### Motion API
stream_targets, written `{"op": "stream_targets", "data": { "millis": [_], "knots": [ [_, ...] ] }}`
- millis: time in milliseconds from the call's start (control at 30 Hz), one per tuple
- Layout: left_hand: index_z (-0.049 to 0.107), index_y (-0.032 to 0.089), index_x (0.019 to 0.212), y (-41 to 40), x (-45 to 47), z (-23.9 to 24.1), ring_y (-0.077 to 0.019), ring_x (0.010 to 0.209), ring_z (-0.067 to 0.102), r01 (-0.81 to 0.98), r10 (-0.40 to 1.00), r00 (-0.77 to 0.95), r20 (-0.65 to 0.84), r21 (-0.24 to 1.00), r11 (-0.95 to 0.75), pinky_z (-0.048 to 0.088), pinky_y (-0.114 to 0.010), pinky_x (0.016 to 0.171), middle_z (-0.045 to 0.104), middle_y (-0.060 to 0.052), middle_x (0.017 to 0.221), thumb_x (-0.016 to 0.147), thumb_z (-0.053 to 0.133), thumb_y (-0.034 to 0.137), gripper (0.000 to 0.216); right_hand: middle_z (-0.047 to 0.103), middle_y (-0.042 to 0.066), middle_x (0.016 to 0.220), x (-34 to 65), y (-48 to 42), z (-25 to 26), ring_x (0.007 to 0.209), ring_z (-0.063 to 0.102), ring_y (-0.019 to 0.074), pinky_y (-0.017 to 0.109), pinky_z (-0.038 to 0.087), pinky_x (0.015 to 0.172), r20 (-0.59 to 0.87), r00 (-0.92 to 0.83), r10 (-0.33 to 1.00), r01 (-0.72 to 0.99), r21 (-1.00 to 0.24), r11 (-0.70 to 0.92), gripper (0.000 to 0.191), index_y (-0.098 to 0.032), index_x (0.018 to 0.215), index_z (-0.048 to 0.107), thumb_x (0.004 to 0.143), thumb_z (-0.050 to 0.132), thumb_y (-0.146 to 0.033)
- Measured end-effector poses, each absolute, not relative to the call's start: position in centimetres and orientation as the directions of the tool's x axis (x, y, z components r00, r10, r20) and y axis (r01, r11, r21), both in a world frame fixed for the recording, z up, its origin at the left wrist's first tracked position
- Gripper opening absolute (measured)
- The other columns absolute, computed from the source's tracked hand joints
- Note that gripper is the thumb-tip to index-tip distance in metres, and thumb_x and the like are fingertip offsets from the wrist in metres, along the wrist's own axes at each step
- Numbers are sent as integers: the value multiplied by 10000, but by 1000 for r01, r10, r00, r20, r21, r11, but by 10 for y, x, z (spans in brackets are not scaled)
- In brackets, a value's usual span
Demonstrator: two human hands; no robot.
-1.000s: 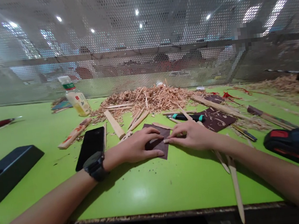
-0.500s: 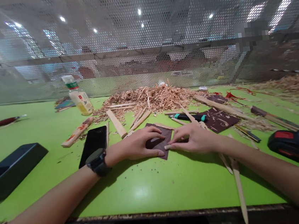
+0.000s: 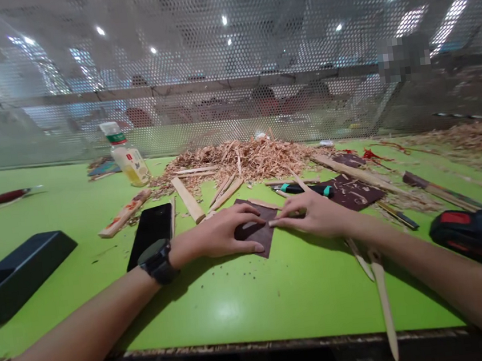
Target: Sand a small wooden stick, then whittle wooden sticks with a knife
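A dark brown sheet of sandpaper [image 3: 262, 235] lies on the green table [image 3: 236, 301]. My left hand [image 3: 223, 235], with a black watch [image 3: 157, 261] on its wrist, rests on the sheet with fingers spread flat, pinning it down. My right hand [image 3: 316, 215] lies at the sheet's right edge. Its fingers are pressed together on a thin wooden stick, and only the stick's pale tip [image 3: 272, 222] shows on the sandpaper.
A black phone [image 3: 152, 233] and a black box [image 3: 18, 273] lie to the left. A bottle [image 3: 127, 161] and a pile of wood shavings [image 3: 243, 160] sit behind. At the right are a second sandpaper [image 3: 354, 191], a teal-banded knife [image 3: 306, 188], loose sticks [image 3: 382, 292] and a red-black tool [image 3: 475, 236].
My right hand has slid a little away from me along the sandpaper's right edge. The left hand has stayed pressed on the sheet.
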State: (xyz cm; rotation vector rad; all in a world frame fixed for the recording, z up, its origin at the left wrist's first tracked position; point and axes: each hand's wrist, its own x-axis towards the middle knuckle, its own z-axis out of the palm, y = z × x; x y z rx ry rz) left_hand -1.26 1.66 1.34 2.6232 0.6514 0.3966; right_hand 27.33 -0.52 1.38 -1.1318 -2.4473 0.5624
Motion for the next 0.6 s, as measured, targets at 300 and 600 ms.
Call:
{"op": "stream_targets", "data": {
  "millis": [300, 600],
  "knots": [
    [645, 181, 1441, 14, -14, 22, -337, 1365, 601, 416, 500, 858, 118, 413, -811, 483, -459, 1148, 619, -166, 1494, 930, 759, 573, 655, 821, 80, 1031, 284, 7, 13, 875, 716, 247, 383, 537, 763, 246, -449, 859, 803, -312, 508, 297, -243, 1067, 863, 1025, 637, -431],
    [719, 192, 1246, 6, -7, 21, -324, 1248, 655, 489, 564, 812, 152, 350, -799, 538, -451, 1034, 659, -149, 1402, 994, 660, 565, 454, 827, 79, 1040, 283, 5, 9, 889, 729, 248, 381, 543, 772, 256, -456, 852, 763, -380, 522, 312, -250, 1062, 861, 1027, 641, -469]
  ]
}}
